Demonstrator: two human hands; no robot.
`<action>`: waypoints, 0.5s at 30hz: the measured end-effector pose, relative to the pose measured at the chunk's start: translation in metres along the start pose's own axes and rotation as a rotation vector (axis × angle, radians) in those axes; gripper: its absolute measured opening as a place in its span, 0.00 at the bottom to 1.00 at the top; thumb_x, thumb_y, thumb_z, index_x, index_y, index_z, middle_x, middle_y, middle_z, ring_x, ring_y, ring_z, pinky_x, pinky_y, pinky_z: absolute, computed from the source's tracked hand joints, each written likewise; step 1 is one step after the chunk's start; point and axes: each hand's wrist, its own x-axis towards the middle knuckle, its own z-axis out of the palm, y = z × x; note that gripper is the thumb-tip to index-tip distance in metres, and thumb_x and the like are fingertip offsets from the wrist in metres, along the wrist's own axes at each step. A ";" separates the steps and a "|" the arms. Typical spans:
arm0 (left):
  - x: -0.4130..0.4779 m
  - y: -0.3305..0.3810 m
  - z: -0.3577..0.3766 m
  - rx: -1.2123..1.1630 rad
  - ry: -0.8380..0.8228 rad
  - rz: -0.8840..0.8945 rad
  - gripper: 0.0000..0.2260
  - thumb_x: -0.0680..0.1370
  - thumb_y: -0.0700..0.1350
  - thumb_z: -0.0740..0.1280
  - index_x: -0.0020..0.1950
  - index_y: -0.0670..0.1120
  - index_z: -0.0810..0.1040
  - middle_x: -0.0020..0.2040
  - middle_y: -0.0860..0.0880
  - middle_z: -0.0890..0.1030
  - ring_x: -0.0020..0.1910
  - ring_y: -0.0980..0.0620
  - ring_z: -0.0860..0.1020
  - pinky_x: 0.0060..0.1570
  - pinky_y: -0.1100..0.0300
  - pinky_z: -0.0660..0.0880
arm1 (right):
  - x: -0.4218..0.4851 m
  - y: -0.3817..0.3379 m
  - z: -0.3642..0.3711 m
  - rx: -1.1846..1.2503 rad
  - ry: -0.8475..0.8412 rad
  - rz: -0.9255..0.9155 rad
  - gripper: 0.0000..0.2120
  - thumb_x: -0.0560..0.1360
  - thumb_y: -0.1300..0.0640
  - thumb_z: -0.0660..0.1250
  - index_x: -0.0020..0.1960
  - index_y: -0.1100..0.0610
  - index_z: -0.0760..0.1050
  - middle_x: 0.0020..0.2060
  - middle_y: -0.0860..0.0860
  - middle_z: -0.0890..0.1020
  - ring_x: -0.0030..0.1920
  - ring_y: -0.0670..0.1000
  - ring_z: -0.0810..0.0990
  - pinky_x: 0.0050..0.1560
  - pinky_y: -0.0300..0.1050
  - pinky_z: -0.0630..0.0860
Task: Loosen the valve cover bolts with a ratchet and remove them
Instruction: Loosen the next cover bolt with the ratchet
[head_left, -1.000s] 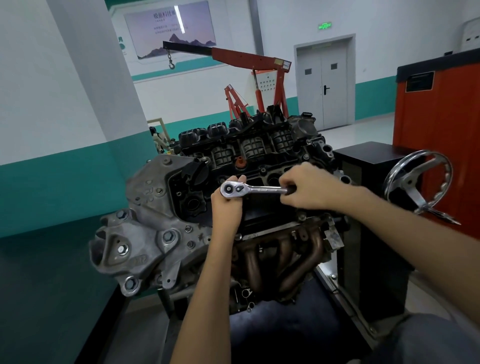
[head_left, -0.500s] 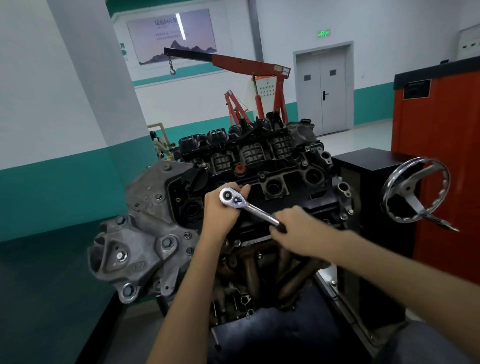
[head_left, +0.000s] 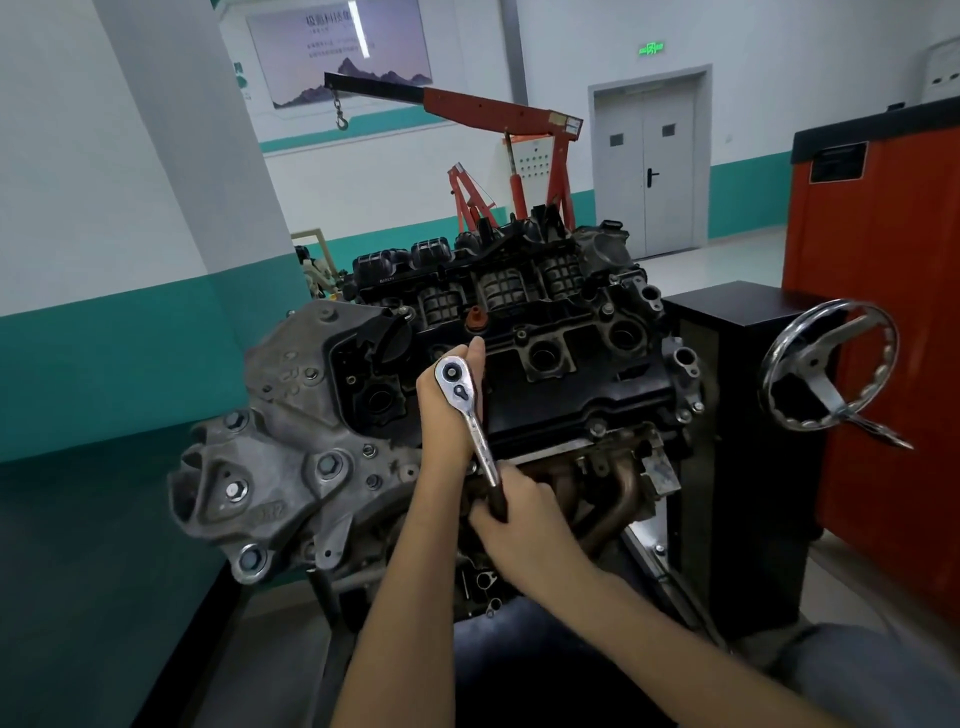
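On valve cover (head_left: 550, 400) | 1 ratchet (head_left: 475, 435) | 2 hands (head_left: 441, 423) (head_left: 522, 527) holding it

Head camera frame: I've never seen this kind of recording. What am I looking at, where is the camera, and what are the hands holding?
No robot here: a person wears the camera on their head, so you look down at their own arms. In front is a car engine, with a chrome handwheel to its right. Its black top is the valve cover. The right hand grips the handle of a ratchet, a bolt-turning wrench. The left hand steadies the ratchet's head at the cover; its fingers are mostly hidden. Behind stands a red engine hoist.
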 end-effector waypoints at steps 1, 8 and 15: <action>0.000 0.000 -0.002 0.022 -0.004 0.011 0.23 0.82 0.43 0.64 0.31 0.49 0.56 0.25 0.56 0.56 0.23 0.60 0.58 0.25 0.69 0.57 | 0.001 0.000 0.008 0.030 0.005 0.005 0.01 0.75 0.63 0.63 0.45 0.59 0.72 0.35 0.55 0.77 0.31 0.51 0.76 0.31 0.37 0.73; 0.011 -0.006 -0.014 0.118 -0.237 0.014 0.23 0.80 0.42 0.65 0.29 0.48 0.58 0.26 0.55 0.60 0.28 0.56 0.58 0.31 0.61 0.58 | 0.041 -0.006 -0.101 -0.529 -0.232 -0.174 0.14 0.74 0.62 0.66 0.34 0.49 0.67 0.30 0.47 0.72 0.33 0.50 0.73 0.34 0.39 0.68; 0.006 -0.004 -0.010 0.013 -0.140 -0.005 0.23 0.81 0.40 0.64 0.29 0.48 0.58 0.26 0.56 0.60 0.27 0.58 0.58 0.30 0.64 0.58 | 0.067 -0.017 -0.129 -0.790 -0.163 -0.309 0.07 0.76 0.57 0.66 0.40 0.53 0.71 0.31 0.47 0.72 0.30 0.48 0.72 0.34 0.43 0.70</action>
